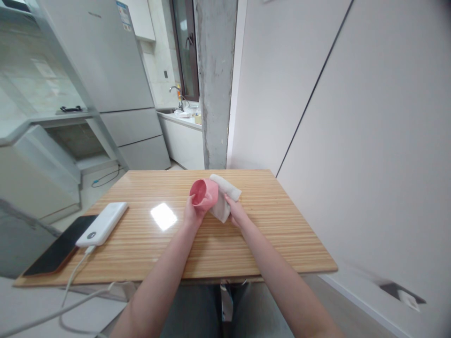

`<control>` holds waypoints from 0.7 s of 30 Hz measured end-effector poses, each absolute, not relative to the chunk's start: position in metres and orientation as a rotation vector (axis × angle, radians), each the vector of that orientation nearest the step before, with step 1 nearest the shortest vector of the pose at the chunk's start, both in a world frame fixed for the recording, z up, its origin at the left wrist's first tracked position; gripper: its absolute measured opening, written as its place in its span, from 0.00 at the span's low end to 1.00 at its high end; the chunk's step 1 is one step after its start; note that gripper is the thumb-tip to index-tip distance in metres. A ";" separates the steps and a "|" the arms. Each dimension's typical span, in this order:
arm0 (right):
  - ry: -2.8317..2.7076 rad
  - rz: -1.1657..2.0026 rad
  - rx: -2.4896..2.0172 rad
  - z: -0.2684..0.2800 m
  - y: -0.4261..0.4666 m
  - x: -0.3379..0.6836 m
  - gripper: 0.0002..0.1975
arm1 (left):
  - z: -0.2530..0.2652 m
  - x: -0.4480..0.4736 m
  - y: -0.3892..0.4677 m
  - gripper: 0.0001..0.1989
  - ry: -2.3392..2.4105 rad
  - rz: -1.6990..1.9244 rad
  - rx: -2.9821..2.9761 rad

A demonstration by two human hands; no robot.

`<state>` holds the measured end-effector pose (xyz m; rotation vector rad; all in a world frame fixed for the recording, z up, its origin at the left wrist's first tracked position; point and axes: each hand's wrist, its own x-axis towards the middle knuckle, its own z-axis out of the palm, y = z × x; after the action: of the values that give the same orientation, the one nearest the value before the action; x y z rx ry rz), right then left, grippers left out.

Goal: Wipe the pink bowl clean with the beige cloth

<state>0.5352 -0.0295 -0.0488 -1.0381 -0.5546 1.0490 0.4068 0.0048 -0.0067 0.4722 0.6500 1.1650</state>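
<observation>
A pink cup [210,193] is tilted on its side above the middle of the table, its open mouth turned toward the left. My left hand [193,212] grips it near the rim, with the thumb at the mouth. My right hand [235,211] is closed on a white cloth [227,188], which hangs in folds against the cup's base and right side. Part of the cup's far end is hidden behind the cloth.
The wood-grain table [282,234] stands before me. At its left lie a white power bank [104,224] with a cable [75,270] and a dark flat tablet-like slab [58,249]. A white wall [352,155] borders the right. Behind are a fridge [102,61] and a faucet [179,96].
</observation>
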 end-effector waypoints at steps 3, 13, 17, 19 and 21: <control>-0.681 0.996 -1.189 -0.054 -0.030 0.537 0.20 | -0.006 0.402 0.011 0.12 0.560 1.260 0.370; -0.968 0.324 -1.444 -0.034 -0.044 0.561 0.29 | -0.005 0.411 0.001 0.12 0.563 1.153 0.561; -1.028 0.655 -1.189 -0.034 -0.041 0.551 0.28 | -0.007 0.415 -0.007 0.19 0.531 0.975 0.762; -0.990 0.639 -1.179 -0.036 -0.038 0.549 0.28 | -0.011 0.417 -0.007 0.20 0.542 0.848 0.815; -0.874 0.614 -1.151 -0.036 -0.036 0.555 0.23 | -0.016 0.419 -0.004 0.21 0.615 0.783 0.870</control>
<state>0.5548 -0.0363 -0.0363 -1.1509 -0.8743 0.6142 0.4186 -0.0039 -0.0162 0.8701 0.6147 0.7833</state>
